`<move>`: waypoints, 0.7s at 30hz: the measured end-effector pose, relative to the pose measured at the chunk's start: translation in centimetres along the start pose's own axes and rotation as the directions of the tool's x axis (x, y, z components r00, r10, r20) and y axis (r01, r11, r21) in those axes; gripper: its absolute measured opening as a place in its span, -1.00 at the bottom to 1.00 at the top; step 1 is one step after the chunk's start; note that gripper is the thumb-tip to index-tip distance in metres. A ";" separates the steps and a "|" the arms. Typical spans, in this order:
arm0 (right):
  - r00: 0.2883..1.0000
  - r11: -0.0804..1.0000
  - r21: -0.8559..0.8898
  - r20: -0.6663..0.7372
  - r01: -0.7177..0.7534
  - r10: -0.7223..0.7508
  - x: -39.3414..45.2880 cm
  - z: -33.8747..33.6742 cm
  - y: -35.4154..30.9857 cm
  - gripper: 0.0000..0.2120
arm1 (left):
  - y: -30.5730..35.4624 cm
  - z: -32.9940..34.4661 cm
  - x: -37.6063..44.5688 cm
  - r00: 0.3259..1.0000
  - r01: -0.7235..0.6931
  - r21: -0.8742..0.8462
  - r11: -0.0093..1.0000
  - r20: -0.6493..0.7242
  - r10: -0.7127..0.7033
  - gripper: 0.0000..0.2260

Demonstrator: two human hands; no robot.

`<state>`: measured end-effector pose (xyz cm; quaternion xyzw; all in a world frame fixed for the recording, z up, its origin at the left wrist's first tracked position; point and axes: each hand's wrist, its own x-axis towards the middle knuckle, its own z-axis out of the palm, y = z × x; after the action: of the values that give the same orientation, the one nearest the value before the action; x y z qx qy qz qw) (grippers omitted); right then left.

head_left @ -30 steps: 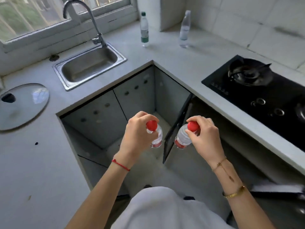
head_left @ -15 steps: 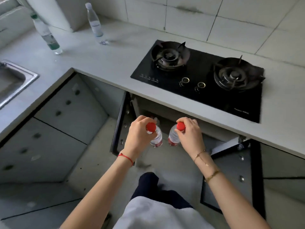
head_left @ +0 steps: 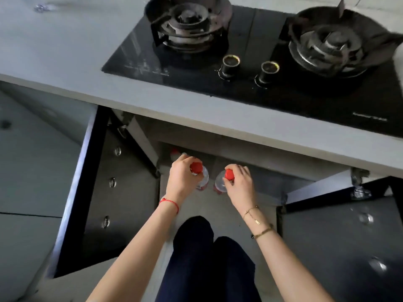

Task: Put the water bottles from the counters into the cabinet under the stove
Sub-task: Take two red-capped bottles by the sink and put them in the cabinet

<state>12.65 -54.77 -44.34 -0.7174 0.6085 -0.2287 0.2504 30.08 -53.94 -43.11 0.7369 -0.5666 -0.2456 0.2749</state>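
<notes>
This is a home kitchen. Above and beyond the left hand (head_left: 182, 177) lies a black glass two-burner gas stove (head_left: 250, 51) with round iron pan supports and two knobs, set into a pale grey stone bench (head_left: 65, 44). Straight ahead of that hand, under the bench, is an open grey cabinet (head_left: 250, 155), with dark doors with metal studs (head_left: 115, 192) swung out on either side.

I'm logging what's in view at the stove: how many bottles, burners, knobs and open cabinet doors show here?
Red-capped bottles: 3, left hand holds one, right hand another, a third in the cabinet
Burners: 2
Knobs: 2
Open doors: 2
Total: 9
</notes>
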 end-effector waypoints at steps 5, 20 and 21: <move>1.000 0.998 -0.063 -0.019 0.006 -0.007 3.4 8.8 8.3 -0.76 | -7.0 8.9 5.2 0.998 -0.021 0.026 0.999 0.057 0.019 -0.71; 0.999 0.993 -0.116 0.032 0.001 0.003 11.9 23.6 21.6 -0.81 | -17.0 24.5 14.7 0.977 -0.109 0.056 0.992 0.191 0.097 -0.72; 0.999 0.993 -0.121 0.033 -0.004 0.008 12.2 23.9 21.9 -0.82 | -17.1 24.9 15.0 0.975 -0.113 0.067 0.991 0.199 0.097 -0.72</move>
<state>13.03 -67.77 -76.46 -0.7331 0.6191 -0.1787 0.2176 28.87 -68.10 -73.70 0.6884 -0.6382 -0.2795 0.2017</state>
